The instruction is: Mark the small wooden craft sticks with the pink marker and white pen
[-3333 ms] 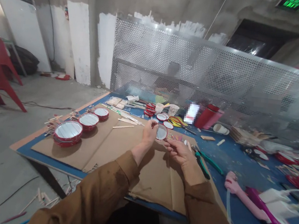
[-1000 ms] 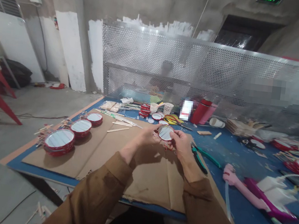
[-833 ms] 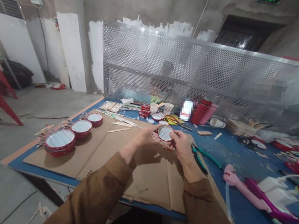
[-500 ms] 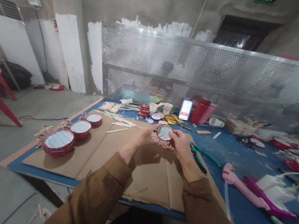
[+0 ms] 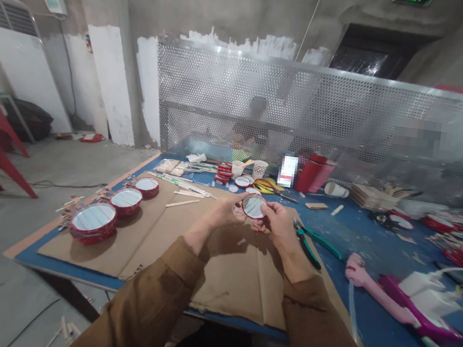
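Observation:
Above the cardboard sheet (image 5: 227,277), a small round red-rimmed disc with a shiny, mirror-like face (image 5: 254,205) is held between my two hands. My left hand (image 5: 226,211) grips its left edge, fingers curled behind it. At the right edge, my right hand (image 5: 279,221) pinches the rim between thumb and fingers. Some patterned pinkish-red bits show just under the disc; I cannot make out what they are. To the left stand a large stack of red-rimmed discs (image 5: 93,219), a middle stack (image 5: 126,199) and a smaller stack (image 5: 146,186), with thin wooden sticks jutting out.
Green-handled pliers (image 5: 310,248) lie right of my right hand. A pink glue gun (image 5: 377,290) and a purple power strip (image 5: 420,315) lie farther right. Scissors (image 5: 270,187), paper cups (image 5: 259,169), a lit phone (image 5: 287,171) and a red bottle (image 5: 311,172) line the back, before a perforated metal screen (image 5: 223,99).
The view has shifted very slightly. Both hands keep hold of the disc in nearly the same place; little else differs.

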Available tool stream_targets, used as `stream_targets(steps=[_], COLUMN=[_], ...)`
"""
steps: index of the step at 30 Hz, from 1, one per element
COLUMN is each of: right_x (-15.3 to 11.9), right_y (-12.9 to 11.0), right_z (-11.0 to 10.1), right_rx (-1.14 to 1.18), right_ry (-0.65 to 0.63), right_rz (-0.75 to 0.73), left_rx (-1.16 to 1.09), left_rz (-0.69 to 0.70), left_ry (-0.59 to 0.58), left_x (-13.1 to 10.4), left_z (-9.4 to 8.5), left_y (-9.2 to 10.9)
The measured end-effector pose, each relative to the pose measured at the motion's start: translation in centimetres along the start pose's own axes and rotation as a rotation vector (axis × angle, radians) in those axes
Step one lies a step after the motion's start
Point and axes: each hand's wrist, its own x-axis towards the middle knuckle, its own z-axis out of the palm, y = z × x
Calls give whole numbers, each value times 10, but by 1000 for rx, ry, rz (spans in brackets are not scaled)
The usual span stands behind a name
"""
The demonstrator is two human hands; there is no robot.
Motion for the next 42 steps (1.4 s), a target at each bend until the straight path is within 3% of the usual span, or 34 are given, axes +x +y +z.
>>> stream_targets(steps=[6,12,22,24,27,29,33,38,40,42], right_x=[-2,2,13,12,10,11,13,8,7,10], right_y=[-2,5,-4,-5,-1,3,10,11,11,10], right_z=[-1,-2,-18,-18,-15,-16,-19,-13,-11,-15], right_rx=[5,10,140,64,-98,-190,-302,-447,-566,-704], right_ry=[-2,1,430,361,151,84,67,-117,-125,-4], right_rz=[-8,-41,-168,-156,-149,-166,-198,-234,-253,-256], left_rx=[41,93,-181,-282,-423,-458,-481,-439,-404,-359], left_rz=[46,-41,-157,-236,-356,-363,-349,-337,-329,-362], left_ry=[-51,-92,-96,-78,-46,-40,-43,-93,-97,-92], left_x=[1,2,1,2,4,4,3,3,4,5], left_z=[1,1,25,24,18,12,5,13,18,21], left_y=[-2,-2,-3,1,5,6,5,-2,-5,-8])
